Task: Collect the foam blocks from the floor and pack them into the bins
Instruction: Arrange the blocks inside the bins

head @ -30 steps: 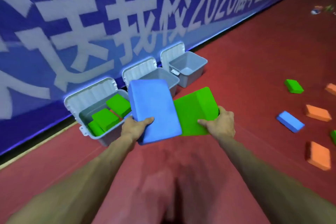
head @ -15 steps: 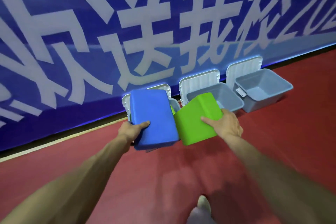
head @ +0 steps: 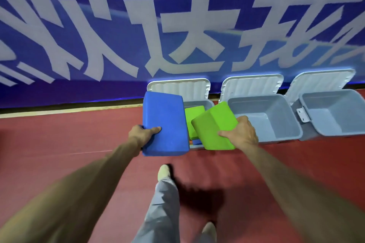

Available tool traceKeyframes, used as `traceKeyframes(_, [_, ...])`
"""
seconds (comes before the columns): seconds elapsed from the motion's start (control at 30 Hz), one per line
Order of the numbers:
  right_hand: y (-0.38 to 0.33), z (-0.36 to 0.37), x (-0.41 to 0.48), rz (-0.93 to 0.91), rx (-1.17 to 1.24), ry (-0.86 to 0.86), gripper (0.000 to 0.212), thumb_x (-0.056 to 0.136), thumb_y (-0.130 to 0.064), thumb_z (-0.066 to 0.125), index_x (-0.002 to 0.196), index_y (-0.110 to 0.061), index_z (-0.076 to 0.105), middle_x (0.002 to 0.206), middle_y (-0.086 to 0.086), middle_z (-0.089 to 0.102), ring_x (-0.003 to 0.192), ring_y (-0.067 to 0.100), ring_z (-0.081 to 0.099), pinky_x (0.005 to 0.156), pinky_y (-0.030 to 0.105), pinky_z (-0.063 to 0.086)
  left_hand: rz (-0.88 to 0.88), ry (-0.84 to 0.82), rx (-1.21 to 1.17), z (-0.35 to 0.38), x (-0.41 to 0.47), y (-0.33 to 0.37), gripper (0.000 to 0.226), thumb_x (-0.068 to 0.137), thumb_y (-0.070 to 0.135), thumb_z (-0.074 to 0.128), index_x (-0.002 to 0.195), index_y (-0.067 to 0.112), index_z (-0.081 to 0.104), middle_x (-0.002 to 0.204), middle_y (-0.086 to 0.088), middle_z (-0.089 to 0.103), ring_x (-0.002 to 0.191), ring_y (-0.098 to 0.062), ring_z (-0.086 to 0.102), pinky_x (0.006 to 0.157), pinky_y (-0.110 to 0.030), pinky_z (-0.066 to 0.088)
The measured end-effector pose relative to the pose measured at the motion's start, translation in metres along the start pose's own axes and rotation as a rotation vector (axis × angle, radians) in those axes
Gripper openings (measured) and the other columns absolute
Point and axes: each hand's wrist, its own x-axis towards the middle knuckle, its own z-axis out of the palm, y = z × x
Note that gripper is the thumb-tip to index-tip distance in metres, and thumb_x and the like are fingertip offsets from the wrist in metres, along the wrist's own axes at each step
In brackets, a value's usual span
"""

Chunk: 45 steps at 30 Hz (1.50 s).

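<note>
My left hand [head: 142, 135] grips a large blue foam block [head: 165, 124] by its near left edge. My right hand [head: 242, 134] grips a green foam block [head: 212, 127], tilted over the left grey bin [head: 209, 103]. That bin holds green blocks [head: 194, 113] and is mostly hidden behind the two held blocks. The middle bin [head: 265, 118] and the right bin [head: 331, 114] stand with nothing in them, lids open against the wall.
A blue banner [head: 177, 25] with large white characters covers the wall behind the bins. The floor [head: 69, 140] is red. My leg in grey trousers [head: 164, 203] and my shoes show below my arms.
I have stepped closer to the bins and turned left, so the bins now sit right in front. Both hands have carried their blocks up to the left bin.
</note>
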Motion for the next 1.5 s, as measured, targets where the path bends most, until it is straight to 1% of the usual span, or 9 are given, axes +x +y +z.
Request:
traceKeyframes(0.1, [-0.031, 0.030, 0.046, -0.017, -0.080, -0.041, 0.100, 0.059, -0.053, 0.085, 0.139, -0.015, 0.038, 0.134, 0.011, 0.051, 0.125, 0.034, 0.046, 0.095, 0.044, 0.044, -0.065, -0.028, -0.008, -0.003, 0.064, 0.001, 0.059, 0.069, 0.045, 0.082, 0.109, 0.007, 0.059, 0.113, -0.012, 0.064, 0.097, -0.033, 0.063, 0.085, -0.047, 0.055])
traceKeyframes(0.4, [-0.083, 0.130, 0.192, -0.098, -0.253, -0.144, 0.084, 0.057, -0.034, 0.090, 0.122, -0.010, 0.042, 0.126, 0.013, 0.047, 0.118, 0.034, 0.049, 0.094, 0.045, 0.045, -0.200, -0.078, -0.014, 0.029, 0.237, -0.002, 0.066, 0.076, 0.031, 0.081, 0.126, 0.004, 0.047, 0.116, -0.010, 0.057, 0.100, -0.028, 0.056, 0.090, -0.042, 0.050])
traceKeyframes(0.57, [-0.058, 0.194, 0.265, -0.341, -0.399, -0.083, 0.083, 0.060, -0.029, 0.089, 0.125, -0.008, 0.042, 0.120, 0.016, 0.055, 0.112, 0.037, 0.052, 0.092, 0.048, 0.044, -0.213, -0.103, -0.031, 0.081, 0.318, -0.018, 0.053, 0.081, 0.022, 0.078, 0.119, 0.013, 0.043, 0.116, -0.008, 0.053, 0.100, -0.024, 0.053, 0.084, -0.032, 0.045])
traceKeyframes(0.7, [-0.009, 0.255, 0.300, -0.556, -0.519, 0.066, 0.086, 0.052, -0.027, 0.090, 0.124, -0.010, 0.047, 0.122, 0.010, 0.058, 0.118, 0.031, 0.053, 0.097, 0.049, 0.039, -0.223, -0.085, 0.001, 0.123, 0.368, -0.046, 0.061, 0.076, 0.032, 0.080, 0.123, 0.014, 0.047, 0.128, -0.011, 0.058, 0.109, -0.029, 0.058, 0.098, -0.039, 0.047])
traceKeyframes(0.83, [0.042, 0.309, 0.313, -0.707, -0.578, 0.089, 0.063, 0.059, -0.016, 0.079, 0.115, -0.016, 0.051, 0.131, 0.002, 0.058, 0.122, 0.023, 0.053, 0.093, 0.043, 0.037, -0.212, -0.032, 0.231, 0.159, 0.392, -0.070, 0.058, 0.091, 0.026, 0.063, 0.140, 0.006, 0.038, 0.133, -0.012, 0.051, 0.117, -0.031, 0.051, 0.087, -0.029, 0.038])
traceKeyframes(1.1, [0.071, 0.331, 0.312, -0.332, -0.567, -0.339, 0.066, 0.074, -0.006, 0.063, 0.136, -0.012, 0.042, 0.149, 0.009, 0.037, 0.138, 0.029, 0.034, 0.110, 0.044, 0.031, -0.213, -0.087, 0.462, 0.177, 0.392, -0.056, 0.053, 0.096, 0.016, 0.046, 0.147, 0.009, 0.033, 0.142, -0.016, 0.039, 0.113, -0.033, 0.055, 0.081, -0.032, 0.045])
traceKeyframes(1.27, [0.024, 0.297, 0.301, -0.277, -0.359, -0.292, 0.049, 0.077, -0.007, 0.057, 0.127, -0.009, 0.054, 0.124, 0.010, 0.051, 0.114, 0.032, 0.051, 0.090, 0.038, 0.046, -0.132, -0.232, 0.439, 0.166, 0.361, -0.003, 0.036, 0.094, 0.016, 0.051, 0.130, 0.010, 0.055, 0.125, -0.012, 0.061, 0.115, -0.028, 0.057, 0.093, -0.032, 0.046])
traceKeyframes(1.33, [0.002, 0.277, 0.292, -0.206, -0.286, -0.341, 0.045, 0.085, -0.013, 0.056, 0.130, -0.013, 0.051, 0.128, 0.008, 0.049, 0.117, 0.029, 0.049, 0.096, 0.040, 0.044, -0.078, -0.323, 0.408, 0.160, 0.343, 0.020, 0.034, 0.094, 0.015, 0.052, 0.126, 0.007, 0.058, 0.123, -0.015, 0.062, 0.114, -0.030, 0.058, 0.095, -0.034, 0.046])
traceKeyframes(1.5, [-0.047, 0.216, 0.249, -0.165, -0.221, -0.332, 0.045, 0.087, -0.021, 0.055, 0.132, -0.021, 0.051, 0.126, 0.005, 0.058, 0.114, 0.026, 0.055, 0.094, 0.039, 0.048, 0.014, -0.439, 0.257, 0.132, 0.282, 0.078, 0.026, 0.094, 0.017, 0.053, 0.117, 0.010, 0.062, 0.095, -0.006, 0.063, 0.074, -0.014, 0.058, 0.070, -0.027, 0.047])
